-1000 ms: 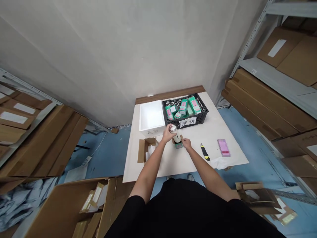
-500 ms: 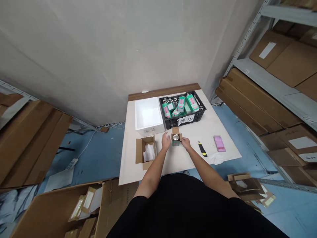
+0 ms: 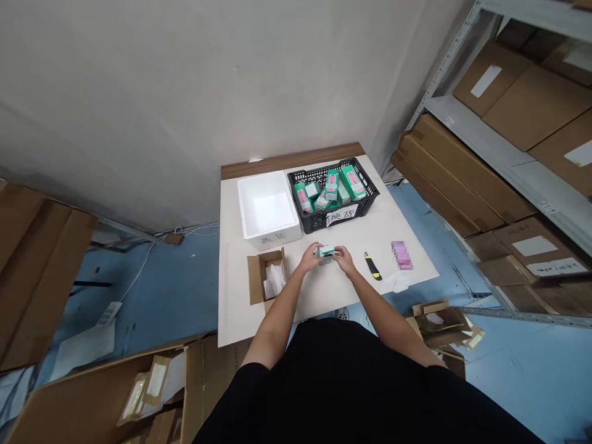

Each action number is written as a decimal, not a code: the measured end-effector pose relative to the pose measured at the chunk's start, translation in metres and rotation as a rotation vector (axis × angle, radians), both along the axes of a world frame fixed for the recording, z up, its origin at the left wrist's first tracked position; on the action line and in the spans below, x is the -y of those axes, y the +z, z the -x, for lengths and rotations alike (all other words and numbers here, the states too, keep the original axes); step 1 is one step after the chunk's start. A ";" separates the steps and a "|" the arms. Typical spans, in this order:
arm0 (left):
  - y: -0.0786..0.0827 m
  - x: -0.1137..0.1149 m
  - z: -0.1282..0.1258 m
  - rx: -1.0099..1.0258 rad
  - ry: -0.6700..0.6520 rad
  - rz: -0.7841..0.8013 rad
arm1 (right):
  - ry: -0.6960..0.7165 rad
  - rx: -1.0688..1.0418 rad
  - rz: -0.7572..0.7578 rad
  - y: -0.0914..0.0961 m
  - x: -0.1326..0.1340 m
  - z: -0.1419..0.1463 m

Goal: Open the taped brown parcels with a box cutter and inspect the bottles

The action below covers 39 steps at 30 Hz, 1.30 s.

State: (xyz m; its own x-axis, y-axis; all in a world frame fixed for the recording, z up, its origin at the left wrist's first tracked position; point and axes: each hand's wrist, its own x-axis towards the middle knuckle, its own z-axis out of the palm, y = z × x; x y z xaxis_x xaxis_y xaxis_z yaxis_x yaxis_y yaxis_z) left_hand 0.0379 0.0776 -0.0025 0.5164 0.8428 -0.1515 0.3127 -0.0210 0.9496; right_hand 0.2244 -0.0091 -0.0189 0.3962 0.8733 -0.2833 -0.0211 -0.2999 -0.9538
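Observation:
A small green-and-white carton is between my two hands, over the front middle of the table. My left hand grips its left side, and my right hand has its fingers on the right side. The carton's lid lies over its top, so its contents are hidden. Left of my left hand, an open brown cardboard box holds white packing paper. To the right of my right hand rests a black-and-yellow utility knife.
Behind my hands stand a white foam box and a black crate with several green-and-pink cartons. A blurred pink item and crumpled white plastic lie at the table's right. Shelves of cardboard boxes flank the right side.
The small carton stood open with a round shiny object showing; its lid now covers the top. My left hand has closed onto its side. The view has shifted slightly.

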 end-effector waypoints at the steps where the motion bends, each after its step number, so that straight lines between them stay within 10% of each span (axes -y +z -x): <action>1: 0.001 0.001 0.001 -0.020 -0.002 -0.012 | -0.011 0.003 -0.016 0.000 0.002 -0.001; 14: -0.007 0.010 -0.002 -0.065 0.013 -0.049 | -0.006 0.140 0.040 0.005 0.007 0.005; 28: -0.047 0.008 -0.036 0.150 0.414 0.301 | 0.040 -0.097 0.069 -0.026 -0.031 0.004; 33: -0.027 -0.005 -0.043 0.166 0.423 0.184 | 0.040 -0.099 -0.002 -0.011 -0.054 -0.012; 39: 0.045 -0.055 -0.054 0.145 0.437 -0.111 | 0.169 -0.145 -0.198 0.058 -0.125 -0.048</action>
